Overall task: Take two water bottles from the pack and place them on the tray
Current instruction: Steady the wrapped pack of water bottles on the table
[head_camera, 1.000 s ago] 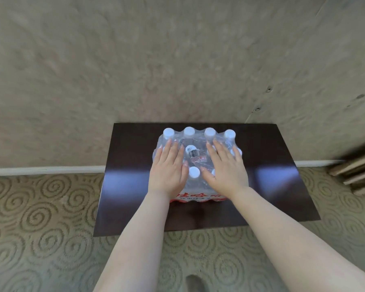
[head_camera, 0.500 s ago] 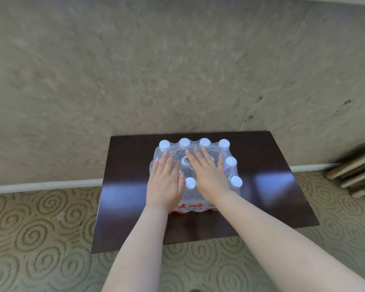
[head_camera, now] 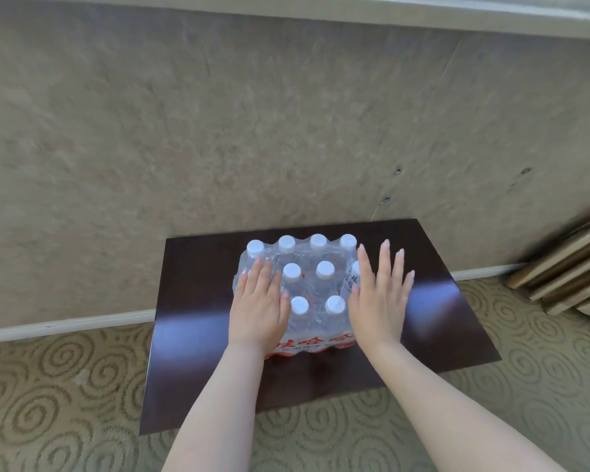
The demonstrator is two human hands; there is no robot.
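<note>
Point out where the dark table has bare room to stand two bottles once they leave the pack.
Bare patches on the dark table: the strip left of the shrink-wrapped bottle pack and left hand, the stretch right of the right hand, and the near edge under the forearms. The middle is crowded. No tray is visible.

The shrink-wrapped plastic pack of white-capped water bottles (head_camera: 307, 294) stands on the dark rectangular table (head_camera: 198, 335), near its far edge by the wall. The left hand (head_camera: 258, 310) lies flat on the pack's left side; the right hand (head_camera: 380, 298) is at its right side
</note>
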